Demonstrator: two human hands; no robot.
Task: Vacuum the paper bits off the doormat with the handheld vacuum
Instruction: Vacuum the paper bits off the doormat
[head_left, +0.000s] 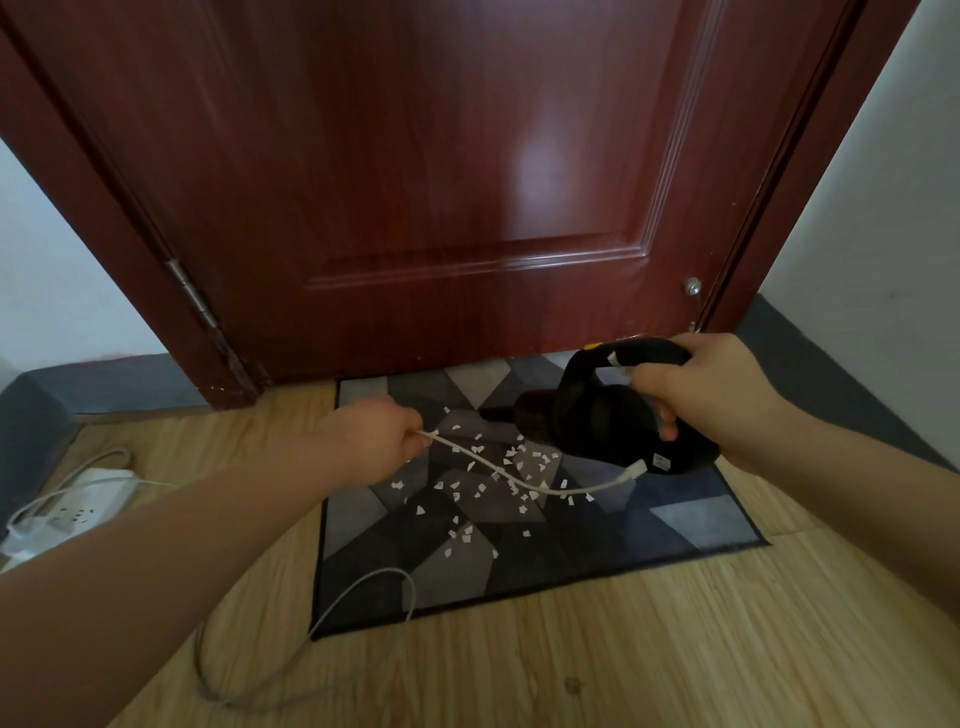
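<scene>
1. Over the far right part of the doormat (691, 514), the right hand (711, 389) grips the top handle of the black handheld vacuum (613, 421), fingers curled round the bar, and holds the machine above the mat.
2. The vacuum's long axis runs roughly left to right across the view: its dark nozzle points left, toward the middle of the mat, and its rear end faces the person's right arm.
3. The left hand (374, 441) pinches the white cable (519, 480) above the mat's left part. From there the cable sags across the paper to a plug at the vacuum's rear; whether the plug is fully seated cannot be told.
4. The paper bits (483, 483) lie scattered over the centre of the mat, between the two hands and a little nearer the person than the nozzle tip.
5. The right hand is plainly the one to work: judging by the layout, the nozzle needs to drop and sweep left and toward the person to reach the scraps.
6. The hanging cable crosses directly over the bits, so it may drag or scatter them unless the left hand lifts it aside.
7. A white power strip (78, 512) lies on the wooden floor (623, 649) at far left.
</scene>
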